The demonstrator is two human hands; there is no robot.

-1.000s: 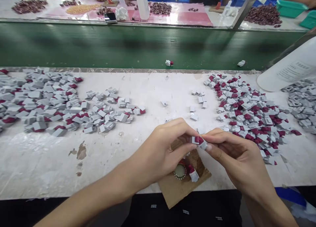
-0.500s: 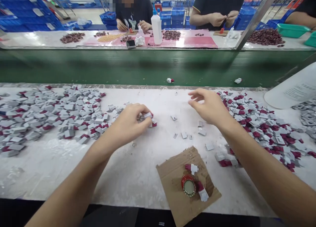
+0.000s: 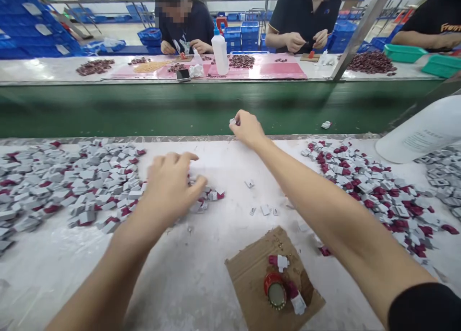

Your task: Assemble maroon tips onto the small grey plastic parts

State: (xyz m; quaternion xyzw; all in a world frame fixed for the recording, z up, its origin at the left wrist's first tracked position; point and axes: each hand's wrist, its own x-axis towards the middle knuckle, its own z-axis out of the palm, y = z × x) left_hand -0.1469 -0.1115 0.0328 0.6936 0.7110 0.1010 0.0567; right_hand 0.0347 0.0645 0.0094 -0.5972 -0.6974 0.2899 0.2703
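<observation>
My right hand [image 3: 248, 128] reaches over the green belt, thumb and fingers pinched on a small white plastic piece [image 3: 232, 122]. Only one end of that piece shows. Nearer me, my left hand [image 3: 173, 184] hovers with fingers apart and slightly blurred, and no held piece shows. Just beside and beneath it lie several grey-and-maroon plastic pieces [image 3: 216, 195]. A few loose grey caps [image 3: 265, 209] are scattered on the white table [image 3: 201, 273] between my arms. Whatever is under my left palm is hidden.
Large heaps of grey-and-maroon pieces flank me, one at left [image 3: 90, 177], one at right [image 3: 382, 192]. Cardboard [image 3: 248, 273] with a bottle cap [image 3: 276, 295] lies in front. A white bottle [image 3: 421, 129] stands right. Another white piece [image 3: 326, 124] rests on the green belt [image 3: 108, 110]. Co-workers sit opposite.
My right hand has moved forward and left to the belt and closed on the piece lying there. My left hand has let go of its grey-and-maroon piece and opened. The view has shifted slightly.
</observation>
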